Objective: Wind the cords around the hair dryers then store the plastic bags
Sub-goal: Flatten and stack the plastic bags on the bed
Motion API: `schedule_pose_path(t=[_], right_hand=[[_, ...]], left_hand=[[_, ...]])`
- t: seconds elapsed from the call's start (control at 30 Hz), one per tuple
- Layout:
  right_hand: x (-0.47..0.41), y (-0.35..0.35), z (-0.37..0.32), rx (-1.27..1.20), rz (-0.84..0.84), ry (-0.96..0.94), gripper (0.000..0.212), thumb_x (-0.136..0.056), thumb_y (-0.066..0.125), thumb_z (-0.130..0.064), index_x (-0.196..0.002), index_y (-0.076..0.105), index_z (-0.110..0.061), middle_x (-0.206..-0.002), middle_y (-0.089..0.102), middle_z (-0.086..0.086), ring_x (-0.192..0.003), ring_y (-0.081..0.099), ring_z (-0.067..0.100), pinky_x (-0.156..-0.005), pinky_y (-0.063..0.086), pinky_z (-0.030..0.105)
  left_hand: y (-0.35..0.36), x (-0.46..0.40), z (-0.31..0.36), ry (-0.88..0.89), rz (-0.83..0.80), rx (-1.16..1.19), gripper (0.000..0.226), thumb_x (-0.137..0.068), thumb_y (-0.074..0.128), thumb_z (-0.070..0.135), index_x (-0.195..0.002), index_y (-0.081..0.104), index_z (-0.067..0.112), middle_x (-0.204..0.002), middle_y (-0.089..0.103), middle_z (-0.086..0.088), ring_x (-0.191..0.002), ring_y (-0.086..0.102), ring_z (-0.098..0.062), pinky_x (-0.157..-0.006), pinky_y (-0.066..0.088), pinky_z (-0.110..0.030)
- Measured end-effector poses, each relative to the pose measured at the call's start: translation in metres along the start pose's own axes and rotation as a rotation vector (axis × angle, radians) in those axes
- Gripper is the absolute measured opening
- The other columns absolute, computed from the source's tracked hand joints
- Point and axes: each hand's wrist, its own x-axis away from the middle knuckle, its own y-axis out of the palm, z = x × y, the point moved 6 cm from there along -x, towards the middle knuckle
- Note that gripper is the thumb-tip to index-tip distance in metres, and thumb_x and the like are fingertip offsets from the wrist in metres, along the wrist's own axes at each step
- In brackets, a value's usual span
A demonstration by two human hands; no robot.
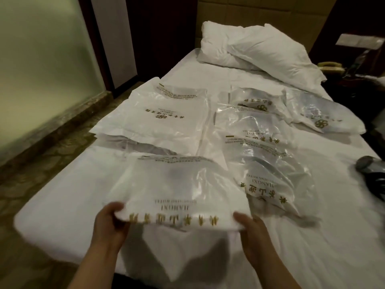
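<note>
Dim, warm indoor light with a greenish cast; the white bed sheet is the brightest area and the upper corners and right edge of the frame fall to near black. Glare streaks on the plastic bags at centre; soft shadows under the bag lifted at lower centre, so the light comes from above. Motion blur smears both hands and the gold print near the bottom; wide-angle bending curves the frosted panel at left, and overall detail is soft and noisy.
</note>
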Motion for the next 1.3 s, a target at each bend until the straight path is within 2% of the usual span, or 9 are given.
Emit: schedule_pose_path(t=[0.2, 0.37, 0.5, 0.63, 0.83, 0.97, 1.1, 1.2, 1.3], right_hand=[[0.024, -0.027, 0.023, 0.688, 0.085, -0.158, 0.051, -0.080, 0.061, -0.027, -0.128, 0.051, -0.011, -0.123, 0.055, 0.005, -0.110, 0.051, 0.024, -0.094, 0.040, 0.035], [0.034, -0.015, -0.011, 1.089, 0.365, -0.252, 0.061, -0.076, 0.063, -0.002, -0.132, 0.039, -0.004, -0.146, 0.026, 0.014, -0.129, 0.033, 0.034, -0.105, 0.031, 0.038], [0.055, 0.061, -0.062, 1.030, 0.297, -0.871, 0.066, -0.078, 0.064, -0.004, -0.139, 0.040, -0.010, -0.156, 0.018, 0.008, -0.143, 0.013, 0.023, -0.113, 0.010, 0.032], [0.012, 0.116, -0.029, 1.415, 0.032, -0.911, 0.062, -0.087, 0.020, -0.044, -0.146, 0.027, -0.029, -0.157, -0.010, -0.003, -0.140, -0.019, 0.021, -0.111, -0.014, 0.044], [-0.028, 0.066, 0.047, 1.716, -0.023, -0.582, 0.063, -0.086, 0.034, -0.054, -0.143, 0.034, -0.030, -0.150, 0.036, 0.003, -0.139, 0.021, 0.030, -0.111, 0.004, 0.042], [-0.038, 0.061, 0.060, 1.561, -0.083, -0.537, 0.070, -0.079, 0.006, -0.061, -0.143, -0.014, -0.043, -0.151, -0.029, -0.010, -0.141, -0.027, 0.023, -0.104, -0.033, 0.032], [-0.047, 0.064, 0.064, 1.539, -0.117, -0.500, 0.076, -0.068, -0.005, -0.063, -0.137, -0.027, -0.041, -0.143, -0.039, -0.011, -0.138, -0.033, 0.017, -0.095, -0.040, 0.023], [-0.042, 0.066, 0.054, 1.538, -0.142, -0.435, 0.084, -0.071, -0.001, -0.064, -0.147, -0.016, -0.033, -0.154, -0.027, 0.000, -0.137, -0.029, 0.014, -0.106, -0.027, 0.030], [-0.029, 0.060, 0.045, 1.677, 0.042, -0.560, 0.070, -0.083, 0.032, -0.052, -0.143, 0.038, -0.016, -0.154, 0.016, 0.018, -0.144, 0.013, 0.030, -0.116, -0.004, 0.037]], left_hand=[[-0.053, 0.010, 0.010, 0.056, 0.235, -0.686, 0.009, -0.083, 0.056, -0.008, -0.089, 0.059, -0.002, -0.097, 0.062, -0.024, -0.088, 0.058, -0.037, -0.073, 0.047, -0.036], [0.008, 0.036, 0.073, 0.613, 0.364, -1.203, 0.043, -0.086, 0.061, 0.004, -0.127, 0.050, 0.011, -0.143, 0.034, -0.015, -0.130, 0.037, -0.035, -0.104, 0.036, -0.048], [0.080, 0.027, 0.044, 0.885, 0.087, -1.631, 0.057, -0.096, 0.049, 0.029, -0.147, 0.027, 0.020, -0.158, 0.013, -0.008, -0.146, 0.004, -0.025, -0.115, 0.004, -0.050], [0.083, -0.010, -0.024, 0.716, -0.164, -2.109, 0.069, -0.083, -0.008, 0.065, -0.143, -0.025, 0.036, -0.156, -0.025, 0.004, -0.142, -0.025, -0.021, -0.112, -0.012, -0.055], [0.035, -0.033, -0.050, 0.715, -0.202, -2.177, 0.069, -0.089, -0.005, 0.065, -0.150, -0.012, 0.032, -0.159, 0.003, 0.001, -0.144, -0.003, -0.023, -0.104, 0.013, -0.069], [0.031, -0.039, -0.056, 0.615, -0.253, -2.227, 0.064, -0.096, 0.011, 0.057, -0.152, 0.014, 0.025, -0.155, 0.023, 0.001, -0.139, 0.018, -0.029, -0.091, 0.032, -0.071], [0.026, -0.050, -0.063, 0.613, -0.254, -2.242, 0.070, -0.095, 0.006, 0.060, -0.149, 0.023, 0.019, -0.154, 0.027, 0.002, -0.137, 0.027, -0.031, -0.089, 0.036, -0.070], [0.029, -0.051, -0.061, 0.534, -0.261, -2.270, 0.096, -0.070, -0.025, 0.076, -0.148, -0.011, 0.020, -0.155, -0.016, 0.005, -0.145, -0.008, -0.025, -0.106, 0.010, -0.068], [0.025, -0.040, -0.037, 0.522, 0.045, -2.170, 0.104, -0.069, 0.003, 0.087, -0.150, -0.009, 0.022, -0.158, -0.016, -0.007, -0.144, -0.008, -0.036, -0.108, 0.003, -0.064]])
